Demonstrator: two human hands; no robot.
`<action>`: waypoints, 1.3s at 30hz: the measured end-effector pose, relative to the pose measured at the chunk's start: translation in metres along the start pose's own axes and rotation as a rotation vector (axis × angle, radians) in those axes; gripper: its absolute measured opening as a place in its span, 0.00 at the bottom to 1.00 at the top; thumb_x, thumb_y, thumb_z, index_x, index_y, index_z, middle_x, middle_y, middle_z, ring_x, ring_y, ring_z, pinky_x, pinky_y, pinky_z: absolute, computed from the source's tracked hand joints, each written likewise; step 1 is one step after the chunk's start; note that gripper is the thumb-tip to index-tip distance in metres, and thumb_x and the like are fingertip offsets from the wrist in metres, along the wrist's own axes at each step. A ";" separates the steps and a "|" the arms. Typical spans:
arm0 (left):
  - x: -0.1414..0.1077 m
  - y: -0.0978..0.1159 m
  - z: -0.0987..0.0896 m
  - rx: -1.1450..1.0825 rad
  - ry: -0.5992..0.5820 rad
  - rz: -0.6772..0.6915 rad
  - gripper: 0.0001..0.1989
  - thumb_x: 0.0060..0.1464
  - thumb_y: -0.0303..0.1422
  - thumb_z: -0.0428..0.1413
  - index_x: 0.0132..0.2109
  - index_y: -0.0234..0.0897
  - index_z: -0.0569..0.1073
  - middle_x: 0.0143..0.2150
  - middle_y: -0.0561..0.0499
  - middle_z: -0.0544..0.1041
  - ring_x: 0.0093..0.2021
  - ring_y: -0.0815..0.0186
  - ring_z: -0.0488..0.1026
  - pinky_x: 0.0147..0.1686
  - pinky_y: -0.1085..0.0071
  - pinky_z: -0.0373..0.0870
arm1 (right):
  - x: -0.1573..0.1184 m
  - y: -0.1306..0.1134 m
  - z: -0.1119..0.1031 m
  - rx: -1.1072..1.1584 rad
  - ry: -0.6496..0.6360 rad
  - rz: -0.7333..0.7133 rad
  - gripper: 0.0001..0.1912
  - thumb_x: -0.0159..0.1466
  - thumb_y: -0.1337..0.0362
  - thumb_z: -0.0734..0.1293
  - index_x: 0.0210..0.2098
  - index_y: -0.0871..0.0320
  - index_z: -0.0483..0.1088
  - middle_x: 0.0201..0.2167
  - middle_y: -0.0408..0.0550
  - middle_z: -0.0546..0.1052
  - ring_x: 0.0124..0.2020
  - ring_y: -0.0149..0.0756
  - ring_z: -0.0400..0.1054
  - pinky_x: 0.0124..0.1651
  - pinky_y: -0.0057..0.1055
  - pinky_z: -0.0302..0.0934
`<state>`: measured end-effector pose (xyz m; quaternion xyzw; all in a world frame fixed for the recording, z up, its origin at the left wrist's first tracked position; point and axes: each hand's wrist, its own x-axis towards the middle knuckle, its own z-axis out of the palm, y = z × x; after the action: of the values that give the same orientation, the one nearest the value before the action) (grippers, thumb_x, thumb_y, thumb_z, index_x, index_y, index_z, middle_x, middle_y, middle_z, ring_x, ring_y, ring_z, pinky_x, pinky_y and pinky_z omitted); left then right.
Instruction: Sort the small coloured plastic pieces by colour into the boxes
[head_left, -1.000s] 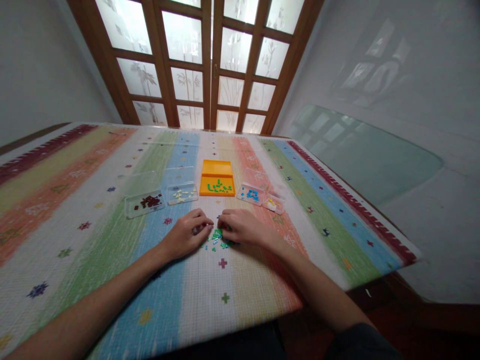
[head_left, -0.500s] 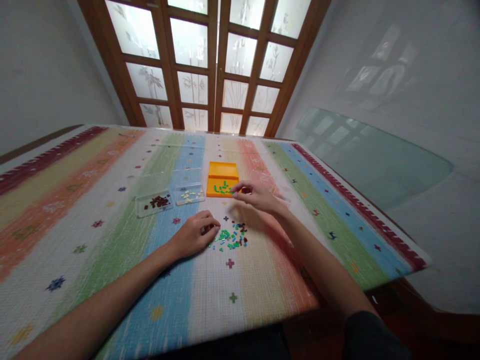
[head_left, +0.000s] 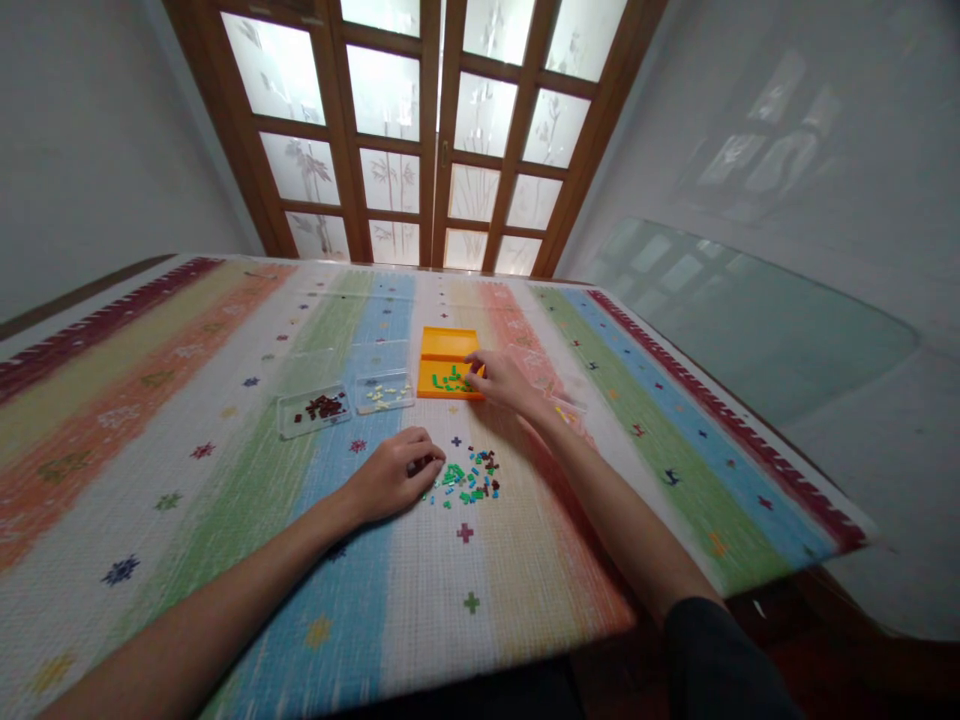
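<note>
My right hand (head_left: 499, 380) is over the right side of an open orange box (head_left: 448, 343), its thumb and forefinger parted, with no piece visible between them. Small green pieces (head_left: 452, 380) lie in the box's near half. Resting on the cloth, my left hand (head_left: 401, 470) has curled fingers, with thumb and forefinger close together; whatever they hold, if anything, is too small to make out. It touches the left edge of a loose pile of tiny green, blue and brown pieces (head_left: 469, 480). They look like little building bricks.
Left of the orange box stand a clear box (head_left: 289, 430) with dark brown pieces (head_left: 326, 407) and another clear box (head_left: 360, 405) with pale yellow pieces (head_left: 386, 393). A clear container (head_left: 576, 410) is partly behind my right forearm. A striped cloth (head_left: 427, 610) covers the table.
My right hand has risen slightly over the orange box, and its thumb and forefinger have come apart. My left hand stays beside the pile. The view has shifted a little.
</note>
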<state>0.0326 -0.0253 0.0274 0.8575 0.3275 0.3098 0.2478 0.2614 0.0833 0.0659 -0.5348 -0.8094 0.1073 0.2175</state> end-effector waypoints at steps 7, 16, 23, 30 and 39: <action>0.000 0.000 -0.002 0.004 -0.008 -0.006 0.10 0.63 0.30 0.52 0.38 0.36 0.78 0.33 0.49 0.74 0.33 0.67 0.71 0.36 0.69 0.68 | -0.004 0.002 0.002 0.069 -0.002 0.008 0.19 0.63 0.74 0.66 0.54 0.62 0.70 0.41 0.51 0.80 0.34 0.34 0.71 0.42 0.30 0.63; 0.000 -0.002 0.000 0.062 0.067 0.009 0.10 0.63 0.30 0.51 0.38 0.36 0.77 0.33 0.49 0.74 0.35 0.65 0.71 0.39 0.67 0.70 | -0.026 -0.016 -0.018 0.165 -0.133 -0.193 0.10 0.62 0.74 0.67 0.42 0.60 0.77 0.38 0.47 0.78 0.33 0.31 0.67 0.41 0.29 0.61; -0.002 -0.004 0.003 0.127 0.163 -0.013 0.10 0.64 0.31 0.51 0.38 0.35 0.77 0.34 0.47 0.75 0.38 0.62 0.72 0.42 0.64 0.71 | -0.062 -0.037 -0.015 0.179 -0.547 -0.421 0.14 0.64 0.70 0.70 0.49 0.60 0.78 0.38 0.48 0.78 0.35 0.31 0.70 0.42 0.28 0.63; -0.002 -0.002 0.003 0.140 0.149 -0.006 0.10 0.64 0.30 0.50 0.37 0.36 0.76 0.33 0.47 0.75 0.37 0.62 0.71 0.43 0.63 0.71 | -0.067 -0.039 -0.008 0.092 -0.577 -0.457 0.12 0.64 0.72 0.70 0.45 0.57 0.81 0.38 0.49 0.79 0.37 0.33 0.72 0.45 0.29 0.63; -0.003 -0.005 0.005 0.170 0.133 0.007 0.10 0.64 0.30 0.50 0.38 0.36 0.76 0.34 0.47 0.75 0.38 0.61 0.71 0.41 0.64 0.71 | -0.073 -0.050 -0.007 -0.015 -0.543 -0.361 0.08 0.61 0.75 0.71 0.40 0.61 0.77 0.37 0.49 0.79 0.38 0.34 0.71 0.42 0.28 0.61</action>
<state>0.0320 -0.0253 0.0192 0.8541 0.3653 0.3379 0.1510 0.2485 -0.0044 0.0751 -0.3361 -0.9204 0.1998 0.0050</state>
